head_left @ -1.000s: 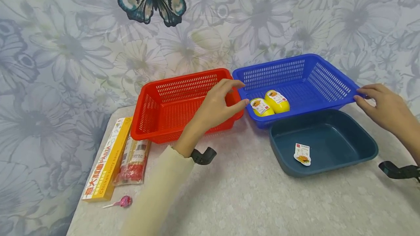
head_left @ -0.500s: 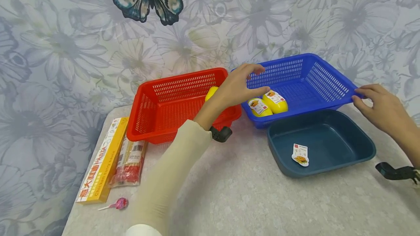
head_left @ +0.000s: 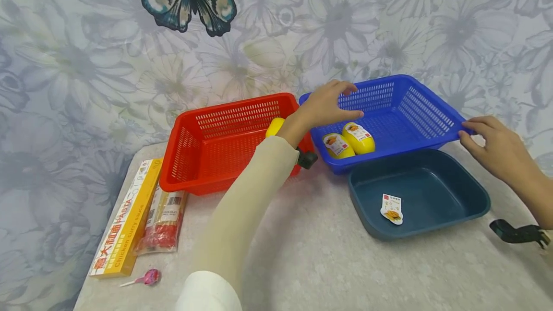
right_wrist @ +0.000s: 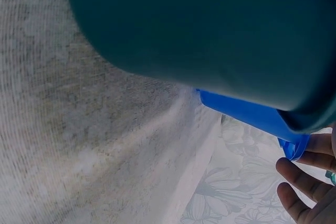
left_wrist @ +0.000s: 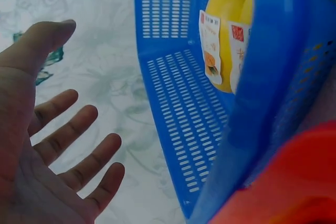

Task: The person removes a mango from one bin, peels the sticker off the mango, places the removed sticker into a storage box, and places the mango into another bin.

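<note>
My left hand (head_left: 327, 105), fingers spread and thumb apart, hovers over the left end of the blue basket (head_left: 425, 131) with nothing in it. Below it in that basket lie two yellow, rounded fruits, a left one (head_left: 338, 146) and a right one (head_left: 359, 138), both with white labels; the left wrist view shows one fruit (left_wrist: 227, 3) through the basket's opening. Partly hidden by my left wrist, another yellow fruit (head_left: 274, 127) sits in the red basket (head_left: 224, 148). At the blue basket's right corner, my right hand (head_left: 497, 145) pinches the rim between thumb and fingers.
A dark teal basin (head_left: 458, 191) with a loose white label (head_left: 391, 209) inside stands in front of the blue basket. To the left lie a yellow pasta box (head_left: 127, 220), a clear packet with red contents (head_left: 162, 224) and a pink lollipop (head_left: 151, 277). A patterned wall rises behind.
My left hand has moved right and away from me, from the red basket's right rim to over the blue basket. The fruit in the red basket has come into view. My right hand stays at the rim.
</note>
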`<state>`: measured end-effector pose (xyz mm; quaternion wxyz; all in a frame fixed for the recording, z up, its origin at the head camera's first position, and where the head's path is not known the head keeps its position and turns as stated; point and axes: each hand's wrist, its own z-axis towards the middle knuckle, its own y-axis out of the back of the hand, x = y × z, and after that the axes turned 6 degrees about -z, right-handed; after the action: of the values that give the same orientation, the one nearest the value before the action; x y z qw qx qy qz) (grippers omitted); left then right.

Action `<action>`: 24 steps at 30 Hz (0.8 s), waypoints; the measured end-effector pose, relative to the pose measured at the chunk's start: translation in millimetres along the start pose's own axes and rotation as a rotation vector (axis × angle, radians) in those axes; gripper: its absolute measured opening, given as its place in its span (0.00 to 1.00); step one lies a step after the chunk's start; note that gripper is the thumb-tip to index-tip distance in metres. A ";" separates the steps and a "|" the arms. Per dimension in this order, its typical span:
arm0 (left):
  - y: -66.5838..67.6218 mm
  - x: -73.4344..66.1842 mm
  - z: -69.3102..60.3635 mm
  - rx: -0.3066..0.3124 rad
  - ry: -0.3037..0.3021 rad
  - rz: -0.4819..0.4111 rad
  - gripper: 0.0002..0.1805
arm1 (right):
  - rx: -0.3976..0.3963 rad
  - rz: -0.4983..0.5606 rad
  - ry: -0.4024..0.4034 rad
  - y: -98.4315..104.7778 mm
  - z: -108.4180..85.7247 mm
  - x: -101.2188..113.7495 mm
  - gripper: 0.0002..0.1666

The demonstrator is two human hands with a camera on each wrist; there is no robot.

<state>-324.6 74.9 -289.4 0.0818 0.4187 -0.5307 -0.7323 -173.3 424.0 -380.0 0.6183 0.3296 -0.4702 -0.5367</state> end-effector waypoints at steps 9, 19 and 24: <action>-14.6 5.5 35.6 0.078 0.012 0.128 0.40 | 0.005 -0.001 0.018 -3.3 3.0 3.7 0.24; -35.3 8.3 57.3 0.175 0.101 0.250 0.45 | -0.052 0.002 0.017 -3.3 -0.8 2.4 0.23; -41.4 7.9 62.9 0.258 0.073 0.284 0.45 | -0.066 0.004 0.009 -3.3 -0.7 0.5 0.23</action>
<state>-360.2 132.5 -323.1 0.1494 0.3731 -0.6705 -0.6236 -173.9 422.8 -383.1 0.6320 0.3104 -0.4502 -0.5491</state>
